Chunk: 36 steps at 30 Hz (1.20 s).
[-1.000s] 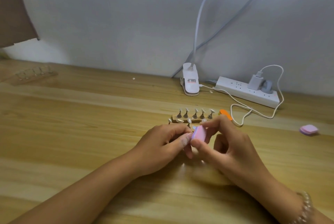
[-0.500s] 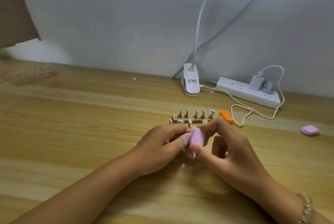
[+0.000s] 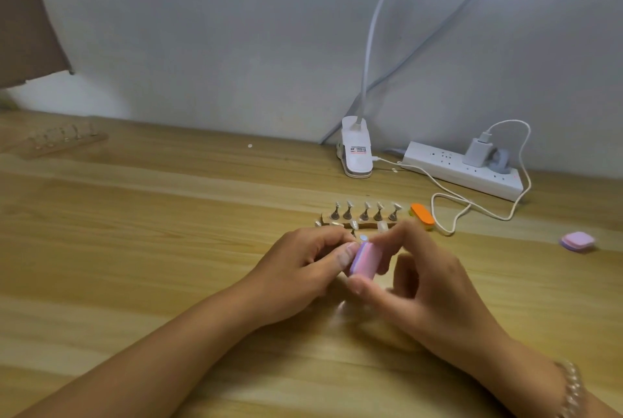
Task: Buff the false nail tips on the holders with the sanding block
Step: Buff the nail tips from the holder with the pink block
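**Right hand [image 3: 428, 286] pinches the sanding block [image 3: 365, 260] against a piece held in the left hand [image 3: 296, 269]**

Head view: both hands meet over the middle of the tabletop [image 3: 135, 249], a little toward its near edge. The right hand's thumb and forefinger pinch the pink sanding block by its ends, and the other fingers curl loosely behind. The left hand's fingers are bunched with the thumb, pinching a small holder [image 3: 362, 237]. Only a pale bit of it shows, touching the block's top corner, and I cannot tell whether that bit is the nail tip or the holder's head.

Just behind the hands lies the wooden rack [image 3: 357, 224], with five more stands [image 3: 364, 212] upright in a row and loose tips along its front. An orange block [image 3: 422, 215] lies at the rack's right end. A spare pink block [image 3: 577, 241] sits near the right edge, and a clear rack [image 3: 60, 139] lies toward the far left corner. A clip lamp [image 3: 355, 154] and a power strip [image 3: 462, 171] line the far edge.

The step looks like buffing one tip in hand. To do it well:
- brace the two hands against each other so the holder cannot twist
- keep the block's flat face on the tip's curve
- use short, light strokes
- turn the holder between passes so the sides get dulled too
- avoid pressing hard, since that would probably pop the tip off its mount
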Available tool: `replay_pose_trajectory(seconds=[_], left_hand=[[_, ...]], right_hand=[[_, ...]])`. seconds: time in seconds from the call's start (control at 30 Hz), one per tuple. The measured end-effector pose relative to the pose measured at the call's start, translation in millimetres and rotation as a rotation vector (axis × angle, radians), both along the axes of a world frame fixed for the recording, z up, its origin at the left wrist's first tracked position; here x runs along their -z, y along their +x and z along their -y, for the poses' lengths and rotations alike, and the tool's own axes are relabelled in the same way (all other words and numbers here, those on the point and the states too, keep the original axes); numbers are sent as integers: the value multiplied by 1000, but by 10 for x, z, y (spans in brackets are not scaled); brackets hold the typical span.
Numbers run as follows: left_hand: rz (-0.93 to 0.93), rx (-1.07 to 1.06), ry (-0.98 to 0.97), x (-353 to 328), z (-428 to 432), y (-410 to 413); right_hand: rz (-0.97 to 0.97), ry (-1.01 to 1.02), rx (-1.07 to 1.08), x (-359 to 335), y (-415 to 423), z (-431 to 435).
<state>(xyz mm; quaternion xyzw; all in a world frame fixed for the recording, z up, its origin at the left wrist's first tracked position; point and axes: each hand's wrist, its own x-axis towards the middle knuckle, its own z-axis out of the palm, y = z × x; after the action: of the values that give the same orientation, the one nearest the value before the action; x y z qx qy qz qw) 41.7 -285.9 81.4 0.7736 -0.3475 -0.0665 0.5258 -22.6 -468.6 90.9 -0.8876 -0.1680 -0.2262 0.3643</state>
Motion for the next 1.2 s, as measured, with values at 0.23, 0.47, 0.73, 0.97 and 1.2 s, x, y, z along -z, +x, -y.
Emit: replay_pose_trajectory(seconds=[0.23, 0.47, 0.73, 0.97, 1.2], left_hand=[[-16, -6, -7, 4, -5, -2], [1, 0, 16, 4, -6, 2], [3, 3, 36, 2, -4, 2], [-4, 0, 39, 4, -9, -3], [-24, -9, 18, 5, 8, -15]], right_hand=[[8, -53, -15, 19, -6, -7], [54, -97, 4, 0, -15, -17], [-40, 38, -47, -16, 3, -3], [-26, 16, -61, -23, -8, -11], [-3, 16, 81, -19, 29, 40]])
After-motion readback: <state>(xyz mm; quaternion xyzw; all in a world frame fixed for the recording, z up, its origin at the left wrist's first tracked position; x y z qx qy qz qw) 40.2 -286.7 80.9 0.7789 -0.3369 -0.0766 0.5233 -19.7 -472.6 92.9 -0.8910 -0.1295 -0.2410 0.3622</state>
